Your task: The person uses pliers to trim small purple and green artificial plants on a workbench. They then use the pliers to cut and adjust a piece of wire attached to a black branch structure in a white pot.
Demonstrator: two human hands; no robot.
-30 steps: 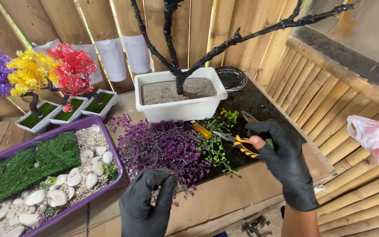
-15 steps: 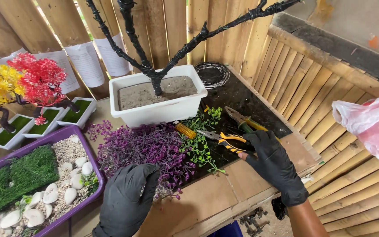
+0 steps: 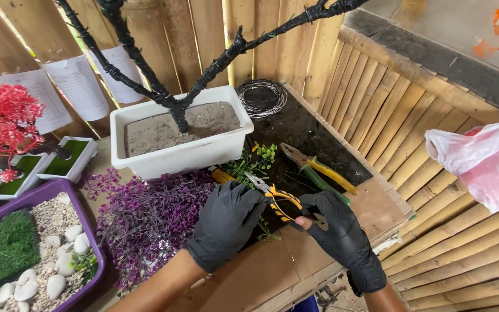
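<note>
A: Right hand [image 3: 342, 240] closed round the orange-handled pliers [image 3: 275, 199], jaws pointing up-left. Left hand [image 3: 226, 222] curled, fingers pressed into the purple foliage [image 3: 145, 216]; whether it pinches a sprig I can't tell.

B: Where's the tool against the rest?

A: On the dark mat [image 3: 301, 136], just in front of the white planter [image 3: 183, 147] with the black wire tree [image 3: 163, 95].

B: Doing it well?

A: My judgement: keep the left fingers clear of the pliers' tips, steady the stem low.

B: Room to move?

A: Tight. Green-and-yellow pliers [image 3: 319, 170] lie just right, wire coil [image 3: 261, 98] behind, purple tray [image 3: 24, 260] left. Board edge [image 3: 324, 271] sits under the right wrist; pink bag [image 3: 480, 162] well apart.
</note>
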